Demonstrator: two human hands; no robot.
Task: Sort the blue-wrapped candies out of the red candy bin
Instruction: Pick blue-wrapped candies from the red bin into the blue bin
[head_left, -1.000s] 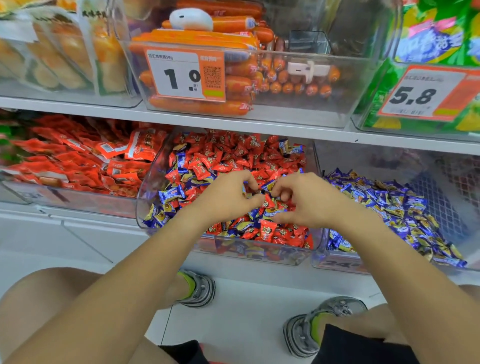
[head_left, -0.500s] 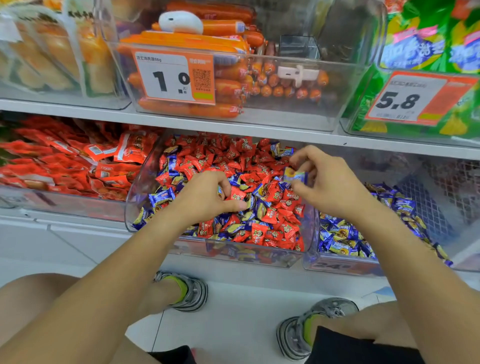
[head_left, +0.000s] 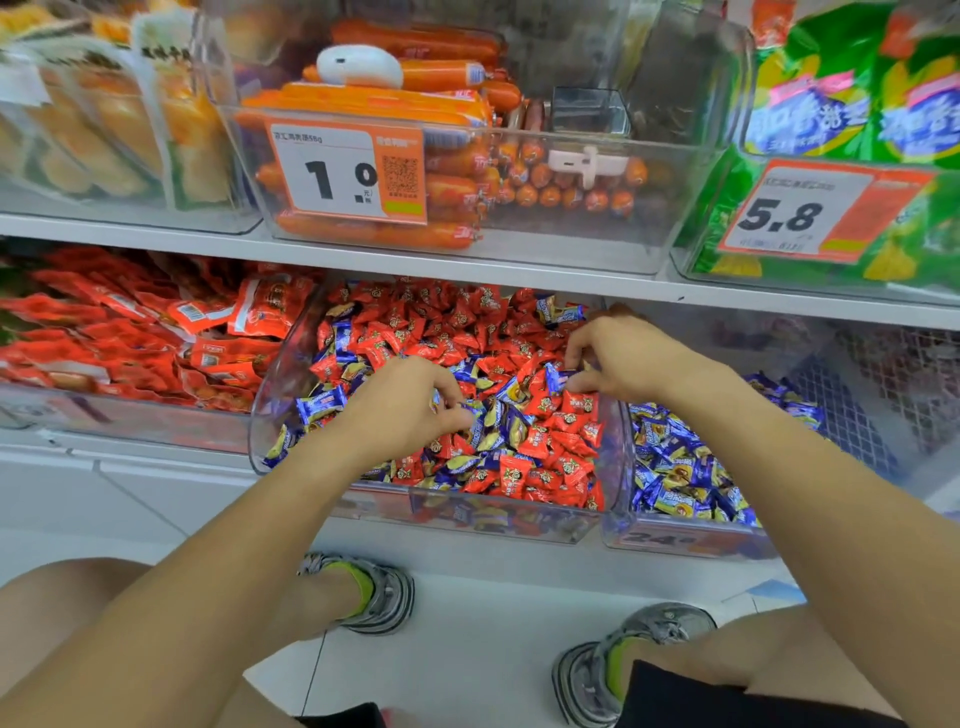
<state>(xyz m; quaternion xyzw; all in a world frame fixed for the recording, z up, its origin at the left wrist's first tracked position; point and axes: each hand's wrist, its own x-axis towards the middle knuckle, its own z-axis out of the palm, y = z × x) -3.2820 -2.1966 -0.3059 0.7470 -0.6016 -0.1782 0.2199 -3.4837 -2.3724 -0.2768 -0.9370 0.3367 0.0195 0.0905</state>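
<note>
Store shelving (head_left: 467, 270), lower tier. A clear red candy bin (head_left: 615, 457) holds red-wrapped candies mixed with many blue-wrapped candies (head_left: 322, 405); these lie thickest along the near and left edges, their long axes at all angles. Just to its right stands the bin of blue candies (head_left: 618, 525), apparently the destination, nearer the right hand. The right hand (head_left: 623, 358) pinches one blue candy (head_left: 558, 376) between thumb and fingers over the bin's right half. The left hand (head_left: 405, 405) has its fingers curled into the pile at centre; whether it grips a candy cannot be told. Below is a white tiled floor (head_left: 467, 649).
</note>
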